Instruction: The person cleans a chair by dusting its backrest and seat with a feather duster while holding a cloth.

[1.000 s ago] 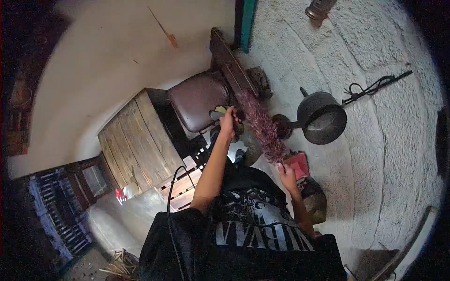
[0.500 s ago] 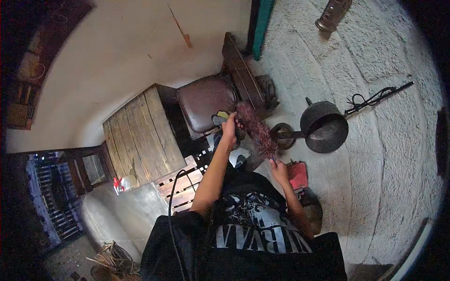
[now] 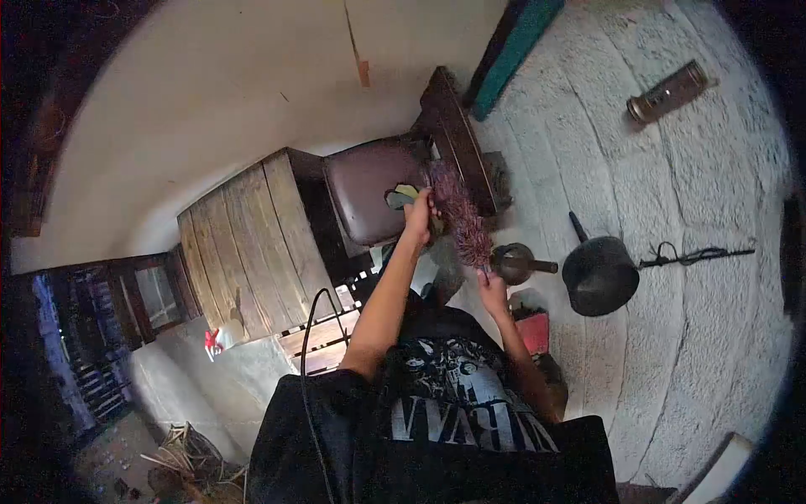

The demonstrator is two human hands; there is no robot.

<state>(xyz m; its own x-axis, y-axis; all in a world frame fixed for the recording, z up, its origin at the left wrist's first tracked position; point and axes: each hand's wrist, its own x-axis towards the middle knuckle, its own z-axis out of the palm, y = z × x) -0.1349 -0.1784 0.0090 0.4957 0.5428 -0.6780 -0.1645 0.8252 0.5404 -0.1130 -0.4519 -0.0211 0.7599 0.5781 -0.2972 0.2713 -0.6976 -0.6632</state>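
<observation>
My right hand (image 3: 494, 293) is closed around the grip end of the duster (image 3: 463, 220), with the reddish-purple fibre head starting just past the fingers. From this hand, the long axis of the duster runs away from my body and slants toward my left, ending near the edge of the brown padded seat (image 3: 357, 181) and the dark wooden board (image 3: 456, 134). My left hand (image 3: 417, 222) is positioned beside the fibre head, on its left side, and is therefore nearer to the far end than my right hand is; contact between the left fingers and the fibres cannot be confirmed. The left hand is clenched on a yellow-and-grey item (image 3: 401, 197) of unclear type, which projects over the seat. The duster is located in front of my torso, between the seat and the textured white wall (image 3: 621, 160). To its right, a dark round pot (image 3: 600, 281) is situated well apart from the fibres. A red object (image 3: 533, 333) lies near my right forearm. The plank-topped table (image 3: 252, 239) stands to the left of the seat.
</observation>
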